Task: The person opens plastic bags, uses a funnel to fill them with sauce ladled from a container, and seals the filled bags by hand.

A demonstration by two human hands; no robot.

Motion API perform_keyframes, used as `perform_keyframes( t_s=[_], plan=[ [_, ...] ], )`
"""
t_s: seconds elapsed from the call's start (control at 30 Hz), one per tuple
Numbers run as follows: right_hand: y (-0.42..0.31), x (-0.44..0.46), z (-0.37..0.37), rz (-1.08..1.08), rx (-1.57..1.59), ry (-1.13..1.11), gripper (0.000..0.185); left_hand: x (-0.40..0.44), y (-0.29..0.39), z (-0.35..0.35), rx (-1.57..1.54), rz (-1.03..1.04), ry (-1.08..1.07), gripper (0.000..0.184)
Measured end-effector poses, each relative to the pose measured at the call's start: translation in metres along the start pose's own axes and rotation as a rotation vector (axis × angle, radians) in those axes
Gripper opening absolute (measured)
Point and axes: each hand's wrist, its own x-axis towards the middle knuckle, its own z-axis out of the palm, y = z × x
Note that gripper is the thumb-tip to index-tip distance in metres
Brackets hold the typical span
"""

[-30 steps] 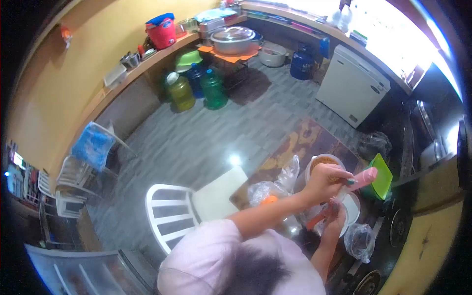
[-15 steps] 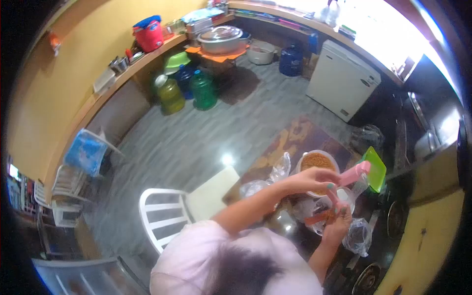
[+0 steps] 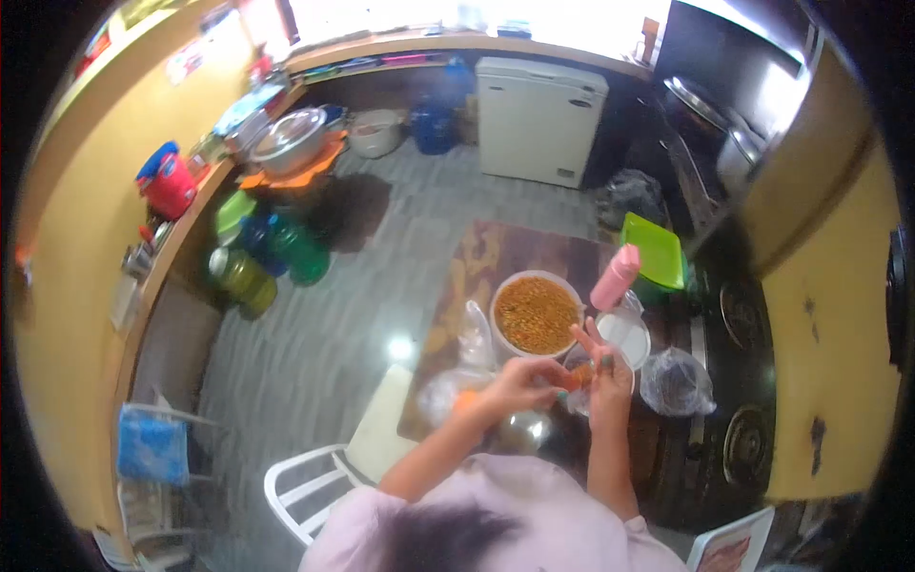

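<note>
Orange packet point(image 3: 579, 377) sits between your left hand point(image 3: 527, 383), fingers narrowed on it, and right hand point(image 3: 610, 374), grip unclear. Loose pinch could drop it into the far bowl point(image 3: 494, 322).

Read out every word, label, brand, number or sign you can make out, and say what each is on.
No text is legible.
White chest freezer: small dark marks on front, too small to read.
Red-and-white patch on yellow wall: too blurred to read.
Pink container: no lettering visible.
</note>
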Motion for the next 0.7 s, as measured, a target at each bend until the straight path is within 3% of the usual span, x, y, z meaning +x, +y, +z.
perform_keyframes(
  t_s=[0.07, 0.1, 0.2, 0.33, 0.37, 0.47, 0.5, 0.6, 0.63, 0.7],
  plan=[
    [0.004, 0.001, -0.004, -0.041, -0.064, 0.03, 0.029, 0.001, 0.003, 0.004, 0.339, 0.191, 0.198, 0.02],
    [-0.007, -0.001, 0.005, 0.043, -0.059, 0.073, 0.031, 0.002, 0.008, 0.009, 0.509, 0.208, 0.347, 0.022],
    [-0.008, -0.002, 0.008, 0.004, -0.169, 0.031, 0.032, -0.002, 0.03, 0.023, 0.854, 0.167, 0.52, 0.022],
    [-0.005, 0.0, 0.001, -0.113, -0.272, 0.016, 0.032, 0.0, 0.015, 0.02, 0.417, 0.243, 0.261, 0.038],
    [-0.001, -0.001, -0.002, -0.107, -0.239, 0.01, 0.029, -0.002, 0.007, 0.013, 0.366, 0.224, 0.103, 0.05],
    [0.004, -0.005, -0.001, -0.07, -0.271, 0.03, 0.023, -0.004, 0.012, 0.008, -0.106, -0.299, -0.081, 0.043],
    [0.005, -0.006, -0.001, -0.088, -0.31, 0.052, 0.019, -0.003, 0.011, 0.01, -0.059, -0.219, -0.033, 0.035],
    [0.006, -0.002, -0.002, -0.272, -0.572, 0.104, 0.011, 0.0, 0.022, 0.015, 0.169, 0.093, 0.237, 0.033],
    [0.007, 0.0, -0.005, -0.358, -0.708, 0.122, 0.009, 0.001, 0.023, 0.016, 0.207, 0.09, 0.323, 0.03],
    [0.001, -0.001, 0.0, -0.255, -0.606, 0.112, 0.012, 0.005, 0.024, 0.014, 0.608, 0.257, 0.396, 0.032]
  ],
)
